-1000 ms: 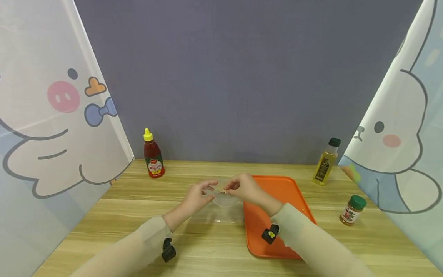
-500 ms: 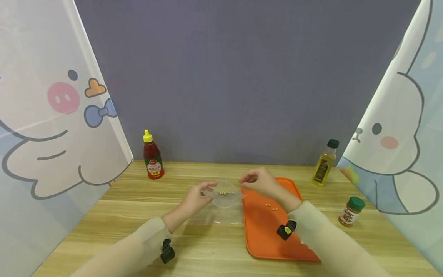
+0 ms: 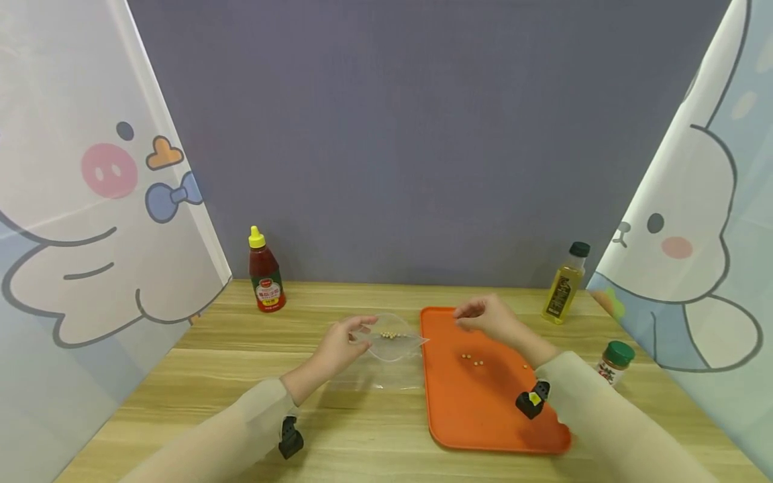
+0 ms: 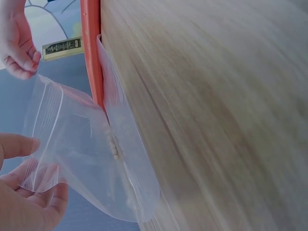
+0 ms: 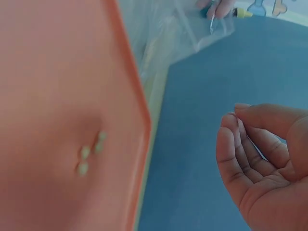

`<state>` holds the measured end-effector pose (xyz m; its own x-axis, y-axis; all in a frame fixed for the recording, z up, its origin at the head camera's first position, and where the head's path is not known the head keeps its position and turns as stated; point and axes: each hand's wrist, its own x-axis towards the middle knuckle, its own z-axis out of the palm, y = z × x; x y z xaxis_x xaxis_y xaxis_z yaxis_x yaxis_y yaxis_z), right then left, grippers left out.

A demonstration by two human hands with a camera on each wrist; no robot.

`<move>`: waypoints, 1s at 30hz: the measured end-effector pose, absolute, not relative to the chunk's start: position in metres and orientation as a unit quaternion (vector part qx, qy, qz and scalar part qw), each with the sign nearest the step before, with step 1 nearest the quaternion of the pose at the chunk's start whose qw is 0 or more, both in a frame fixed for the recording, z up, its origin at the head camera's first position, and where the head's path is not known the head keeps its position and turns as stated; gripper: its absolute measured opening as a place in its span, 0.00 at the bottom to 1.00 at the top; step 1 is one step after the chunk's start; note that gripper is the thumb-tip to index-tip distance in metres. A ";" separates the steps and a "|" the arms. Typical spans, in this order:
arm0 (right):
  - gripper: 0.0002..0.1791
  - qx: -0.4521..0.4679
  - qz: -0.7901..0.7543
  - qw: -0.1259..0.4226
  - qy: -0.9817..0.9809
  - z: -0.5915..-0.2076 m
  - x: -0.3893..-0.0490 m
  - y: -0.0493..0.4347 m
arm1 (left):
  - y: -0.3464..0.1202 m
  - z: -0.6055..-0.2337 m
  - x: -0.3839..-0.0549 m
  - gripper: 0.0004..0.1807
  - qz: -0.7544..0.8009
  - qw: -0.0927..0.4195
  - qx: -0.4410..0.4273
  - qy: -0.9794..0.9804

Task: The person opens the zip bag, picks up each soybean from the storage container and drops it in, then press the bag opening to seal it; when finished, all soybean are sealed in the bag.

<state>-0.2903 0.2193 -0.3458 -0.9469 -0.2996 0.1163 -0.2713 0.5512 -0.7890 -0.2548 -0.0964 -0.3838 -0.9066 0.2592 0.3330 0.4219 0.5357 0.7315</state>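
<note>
My left hand (image 3: 332, 352) pinches the mouth edge of a clear zip bag (image 4: 72, 139), which stands with its mouth spread. Small round pale-yellow beans, likely soybeans (image 3: 389, 335), lie in a cluster at the bottom of the bag. Over the far part of an orange tray (image 3: 477, 422) hovers my right hand (image 3: 498, 322), apart from the bag. Its fingers are loosely bent and the thumb meets the index fingertip, with nothing visible between them in the right wrist view. Several more soybeans (image 5: 83, 168) lie on the tray below, with one (image 3: 525, 367) off to the right.
A ketchup bottle (image 3: 266, 275) with a yellow cap stands at the back left. At the back right is an oil bottle (image 3: 563, 288). A green-lidded spice jar (image 3: 614, 362) stands right of the tray, partly behind my right sleeve. A grey partition (image 3: 386, 147) rises behind the table.
My right hand was over the bag's mouth with soybeans at its fingertips; it has since moved right, over the tray. The soybeans now show inside the bag. My left hand has stayed put.
</note>
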 end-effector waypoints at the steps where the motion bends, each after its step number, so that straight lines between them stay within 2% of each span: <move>1: 0.08 -0.161 -0.445 0.016 0.881 -0.347 -0.291 0.224 | -0.097 -0.384 -0.255 0.25 -0.441 0.091 -0.195 -0.871; 11: 0.13 -0.136 -0.447 0.063 0.882 -0.358 -0.292 0.266 | -0.100 -0.383 -0.255 0.25 -0.442 0.096 -0.193 -0.871; 25: 0.10 -0.161 -0.394 0.061 0.903 -0.384 -0.285 0.315 | -0.102 -0.385 -0.255 0.25 -0.446 0.090 -0.201 -0.867; 30: 0.10 -0.174 -0.394 0.077 0.899 -0.388 -0.282 0.329 | -0.103 -0.385 -0.254 0.25 -0.447 0.087 -0.200 -0.867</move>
<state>-0.2823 0.3292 -0.3879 -0.9276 -0.3735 -0.0009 -0.2525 0.6290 -0.7353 -0.2541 -0.1031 -0.3849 -0.9048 0.2683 0.3306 0.4249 0.5198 0.7411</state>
